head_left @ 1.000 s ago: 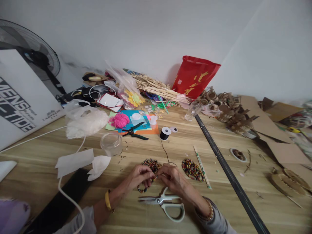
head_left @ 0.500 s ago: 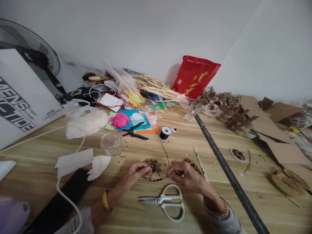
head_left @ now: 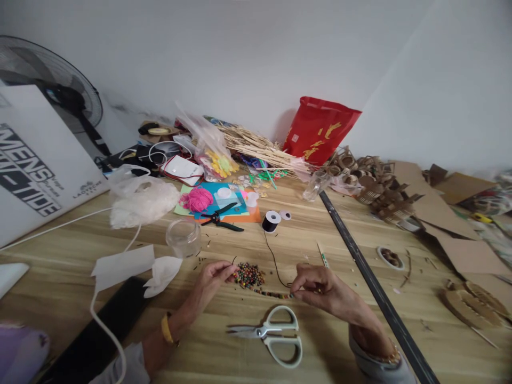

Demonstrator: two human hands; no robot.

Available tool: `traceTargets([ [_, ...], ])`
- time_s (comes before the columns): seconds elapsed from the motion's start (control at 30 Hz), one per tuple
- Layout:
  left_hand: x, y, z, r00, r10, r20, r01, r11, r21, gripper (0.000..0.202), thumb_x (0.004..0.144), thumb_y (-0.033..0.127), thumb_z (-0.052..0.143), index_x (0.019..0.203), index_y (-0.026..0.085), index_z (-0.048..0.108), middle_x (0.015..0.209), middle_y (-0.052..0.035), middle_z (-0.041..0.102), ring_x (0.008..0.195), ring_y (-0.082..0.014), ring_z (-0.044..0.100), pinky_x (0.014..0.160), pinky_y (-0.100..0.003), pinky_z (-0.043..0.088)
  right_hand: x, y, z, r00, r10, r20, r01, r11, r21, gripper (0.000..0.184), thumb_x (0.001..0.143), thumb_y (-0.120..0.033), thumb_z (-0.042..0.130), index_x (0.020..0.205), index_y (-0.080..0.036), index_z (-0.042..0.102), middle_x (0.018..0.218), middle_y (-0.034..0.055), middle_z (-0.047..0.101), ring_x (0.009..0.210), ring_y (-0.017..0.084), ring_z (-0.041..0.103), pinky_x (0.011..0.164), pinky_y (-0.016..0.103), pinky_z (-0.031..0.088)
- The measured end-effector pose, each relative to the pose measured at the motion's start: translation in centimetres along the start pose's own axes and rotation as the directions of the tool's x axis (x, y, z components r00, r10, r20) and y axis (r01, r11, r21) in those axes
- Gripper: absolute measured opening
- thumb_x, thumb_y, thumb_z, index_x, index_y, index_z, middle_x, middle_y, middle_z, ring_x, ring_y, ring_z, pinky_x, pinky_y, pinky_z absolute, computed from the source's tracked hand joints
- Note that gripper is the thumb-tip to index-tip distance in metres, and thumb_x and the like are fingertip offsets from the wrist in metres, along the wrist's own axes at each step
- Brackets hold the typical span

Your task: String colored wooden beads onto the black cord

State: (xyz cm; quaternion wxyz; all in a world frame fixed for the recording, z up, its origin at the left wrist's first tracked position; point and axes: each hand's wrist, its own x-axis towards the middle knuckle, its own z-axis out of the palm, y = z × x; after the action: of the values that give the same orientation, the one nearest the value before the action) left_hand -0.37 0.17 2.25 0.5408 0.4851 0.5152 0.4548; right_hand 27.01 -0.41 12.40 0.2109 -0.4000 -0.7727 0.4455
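Note:
My left hand (head_left: 211, 278) pinches one end of a black cord strung with small coloured beads (head_left: 269, 293). My right hand (head_left: 320, 288) pinches the other end, so the beaded cord lies stretched between them low over the wooden table (head_left: 224, 250). A loose pile of coloured beads (head_left: 248, 275) sits just behind the strand. The cord runs back to a black spool (head_left: 271, 220). White-handled scissors (head_left: 269, 334) lie near the front edge, below both hands. My right hand covers most of a second bead pile.
A clear jar (head_left: 184, 237), white tissue (head_left: 128, 265), black pliers (head_left: 221, 218) and pink yarn (head_left: 196, 199) lie to the left and behind. A long dark bar (head_left: 360, 261) crosses diagonally at right. Cardboard pieces (head_left: 440, 213), a red bag (head_left: 320, 130) and a fan (head_left: 60, 96) border the table.
My hands have drawn apart, left going left and right going right. The beaded cord, bunched in a loop a second ago, now stretches straight between them.

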Motion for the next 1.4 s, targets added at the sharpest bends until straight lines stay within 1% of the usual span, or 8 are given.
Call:
traceTargets([
  [0.17,0.0,0.6,-0.1,1.0,-0.027,0.0,0.027,0.996,-0.081,0.031,0.063,0.044,0.073,0.068,0.013,0.073,0.063,-0.0047,0.071,0.059,-0.0164,0.058,0.059,-0.027,0.047,-0.1,-0.3,-0.2,1.0,0.0,0.0,0.0,0.999,-0.043,0.026,0.084,-0.037,0.062,0.075,-0.014,0.07,0.063,-0.0013,0.045,0.057,0.01,0.041,0.052,0.023,0.031],
  [0.4,-0.1,-0.2,-0.4,0.999,-0.019,0.047,0.029,0.977,-0.209,0.03,0.069,0.04,0.072,0.081,0.012,0.075,0.078,-0.0079,0.075,0.064,-0.0165,0.06,0.063,-0.027,0.048,-0.1,-0.2,-0.1,1.0,0.0,-0.002,0.0,0.998,-0.067,0.023,0.084,-0.035,0.064,0.073,-0.015,0.07,0.063,-0.0008,0.048,0.056,0.01,0.041,0.051,0.022,0.031],
  [0.57,-0.3,-0.4,-0.4,0.994,0.02,0.111,-0.001,0.986,-0.165,0.032,0.081,0.042,0.062,0.079,0.012,0.074,0.077,-0.0067,0.074,0.064,-0.0149,0.058,0.062,-0.025,0.045,-0.1,-0.1,0.0,1.0,-0.006,0.0,0.006,0.997,-0.072,0.021,0.083,-0.033,0.064,0.072,-0.016,0.07,0.066,0.0004,0.051,0.058,0.01,0.044,0.052,0.022,0.034],
  [0.87,-0.2,-0.2,-0.4,0.993,0.06,0.098,-0.056,0.997,-0.047,0.036,0.079,0.046,0.061,0.066,0.014,0.07,0.07,-0.0052,0.07,0.071,-0.0184,0.059,0.071,-0.027,0.045,-0.3,-0.9,0.3,0.999,-0.041,-0.02,0.04,0.998,-0.045,0.015,0.082,-0.024,0.064,0.07,-0.016,0.067,0.069,0.0021,0.055,0.061,0.011,0.049,0.054,0.021,0.041],
  [1.1,-1.2,0.9,0.5,0.953,0.047,0.299,-0.013,0.994,-0.113,0.038,0.078,0.048,0.063,0.063,0.014,0.067,0.063,-0.0043,0.064,0.062,-0.0157,0.055,0.064,-0.026,0.044,0.5,-0.4,2.1,0.998,-0.003,0.062,-0.001,0.999,0.055,0.011,0.079,-0.025,0.068,0.073,-0.016,0.07,0.075,0.0019,0.055,0.063,0.01,0.053,0.056,0.019,0.044],
  [1.23,-2.2,2.1,1.4,0.907,0.029,0.42,0.02,0.994,-0.111,0.041,0.073,0.053,0.067,0.066,0.013,0.07,0.08,-0.0075,0.068,0.061,-0.0139,0.053,0.061,-0.025,0.043,1.1,-0.1,3.5,0.993,0.0,0.116,-0.008,0.997,0.071,0.008,0.078,-0.023,0.07,0.076,-0.016,0.073,0.075,0.0009,0.055,0.062,0.009,0.051,0.055,0.018,0.042],
  [1.33,-2.9,2.2,1.9,0.89,0.007,0.457,0.025,0.998,-0.064,0.042,0.074,0.055,0.065,0.073,0.013,0.073,0.067,-0.0049,0.065,0.06,-0.0145,0.052,0.058,-0.024,0.041,1.5,0.0,4.4,0.993,-0.007,0.118,0.0,0.998,0.061,0.005,0.077,-0.017,0.069,0.077,-0.017,0.074,0.074,0.0003,0.056,0.063,0.009,0.051,0.054,0.017,0.04],
  [1.4,-3.2,2.0,2.3,0.88,0.02,0.474,-0.005,0.999,-0.034,0.046,0.076,0.057,0.062,0.066,0.013,0.071,0.056,-0.0026,0.059,0.055,-0.0136,0.05,0.055,-0.024,0.039,1.7,0.1,4.9,0.994,-0.016,0.108,0.011,0.999,0.049,0.006,0.076,-0.016,0.07,0.079,-0.017,0.075,0.074,0.0002,0.057,0.062,0.009,0.051,0.052,0.016,0.04],
])
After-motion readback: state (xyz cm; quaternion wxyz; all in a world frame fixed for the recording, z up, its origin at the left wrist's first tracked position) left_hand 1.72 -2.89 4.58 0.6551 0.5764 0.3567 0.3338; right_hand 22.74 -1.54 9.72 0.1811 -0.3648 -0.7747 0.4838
